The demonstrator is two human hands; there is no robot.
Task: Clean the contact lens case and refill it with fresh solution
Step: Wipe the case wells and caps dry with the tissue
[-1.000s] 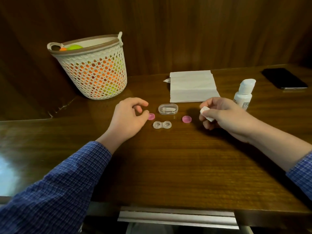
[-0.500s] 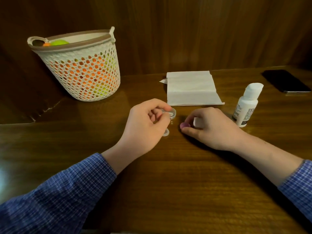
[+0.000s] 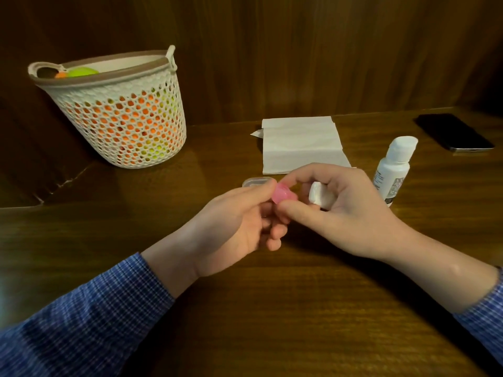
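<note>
Pink cap (image 3: 283, 194) now off table, pinched

hands 2: left hand (image 3: 239, 227), right hand (image 3: 345, 213) | pink cap (image 3: 283, 195) 1 | solution bottle (image 3: 392, 170) 1 | basket (image 3: 119, 126) 1 | tissue (image 3: 302, 145) 1 | phone (image 3: 454, 131) 1 | clear box (image 3: 255, 182) 1

Both forearms, in blue checked sleeves pushed back from the wrists, reach in over the table and meet at the middle. The left hand (image 3: 239, 227) curls its fingers, thumb forward, pinching a pink cap (image 3: 283, 195). The right hand (image 3: 345, 210) pinches the same cap between thumb and forefinger, its other fingers folded round a white wad (image 3: 319, 197).
</note>
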